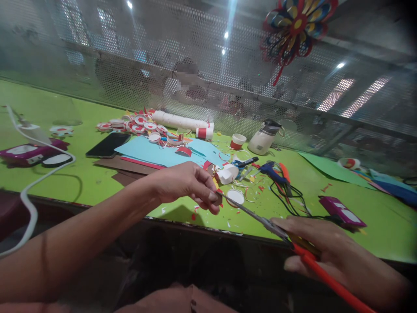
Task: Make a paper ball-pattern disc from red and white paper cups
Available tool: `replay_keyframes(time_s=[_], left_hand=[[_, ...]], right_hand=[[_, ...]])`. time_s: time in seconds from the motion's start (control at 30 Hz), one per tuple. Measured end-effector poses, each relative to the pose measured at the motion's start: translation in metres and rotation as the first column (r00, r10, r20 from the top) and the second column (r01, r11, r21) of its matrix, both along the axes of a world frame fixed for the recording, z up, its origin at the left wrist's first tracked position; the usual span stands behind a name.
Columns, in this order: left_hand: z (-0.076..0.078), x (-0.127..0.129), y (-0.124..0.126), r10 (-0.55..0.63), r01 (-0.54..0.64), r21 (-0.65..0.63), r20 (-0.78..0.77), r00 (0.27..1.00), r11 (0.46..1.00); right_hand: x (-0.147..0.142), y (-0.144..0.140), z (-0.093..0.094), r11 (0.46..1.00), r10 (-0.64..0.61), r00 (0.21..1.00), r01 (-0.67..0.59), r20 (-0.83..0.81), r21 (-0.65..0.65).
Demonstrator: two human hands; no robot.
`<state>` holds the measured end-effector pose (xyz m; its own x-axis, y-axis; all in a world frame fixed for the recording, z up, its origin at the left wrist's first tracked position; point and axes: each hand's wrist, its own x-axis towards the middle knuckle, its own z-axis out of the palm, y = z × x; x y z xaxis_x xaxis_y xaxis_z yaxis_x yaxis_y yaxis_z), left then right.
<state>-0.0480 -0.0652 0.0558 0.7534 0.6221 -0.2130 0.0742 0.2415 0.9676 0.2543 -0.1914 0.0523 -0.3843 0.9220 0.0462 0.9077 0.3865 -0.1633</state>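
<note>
Right hand: nearest to me, my right hand (pixel 329 252) is curled round the orange handles of the scissors (pixel 286 237), fingers folded over them, closed on the tool.
Scissors axis: I see the long axis run from the handles at lower right up and left, the blade tip ending at my left fingertips.
Left hand: my left hand (pixel 192 184) is pinching a small red-and-white scrap (pixel 219 196) between thumb and fingertips, the other fingers tucked in.
Scrap: it sits just past my left fingertips, up and left of my right hand, at the blade tip; I cannot tell whether blade and scrap touch.
Blades: too thin and blurred for me to say whether they are parted.
Nearer hand: the left holds the scrap; the right reaches it only through the blades.
Beyond the left hand: a white disc (pixel 235 197) lies just beside the scrap on the green table (pixel 81 182), with blue paper (pixel 156 152) farther back.
</note>
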Motion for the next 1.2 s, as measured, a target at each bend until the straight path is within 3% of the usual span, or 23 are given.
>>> replay_keyframes(time_s=[0.23,0.43,0.73,0.93,1.2], left_hand=[[0.002,0.001,-0.002,0.001,-0.001,-0.002,0.001,1.000,1.000],[0.000,0.001,-0.003,-0.018,0.018,0.003,0.023,1.000,1.000],[-0.001,0.002,-0.001,-0.006,0.006,0.025,-0.007,1.000,1.000],[-0.002,0.000,0.001,-0.031,0.031,0.030,-0.006,1.000,0.999],[-0.009,-0.002,0.010,-0.006,0.006,0.017,0.014,1.000,1.000]], right_hand=[[0.001,-0.003,0.002,1.000,0.003,0.996,-0.006,0.094,0.030],[0.007,-0.005,-0.002,0.994,0.016,0.996,-0.025,0.089,0.106],[-0.009,-0.003,0.004,0.996,0.020,1.000,-0.021,0.017,0.081],[0.007,0.000,-0.005,0.967,-0.209,0.971,0.223,-0.119,0.120],[0.049,0.023,-0.032,0.857,-0.516,0.856,0.514,0.040,0.040]])
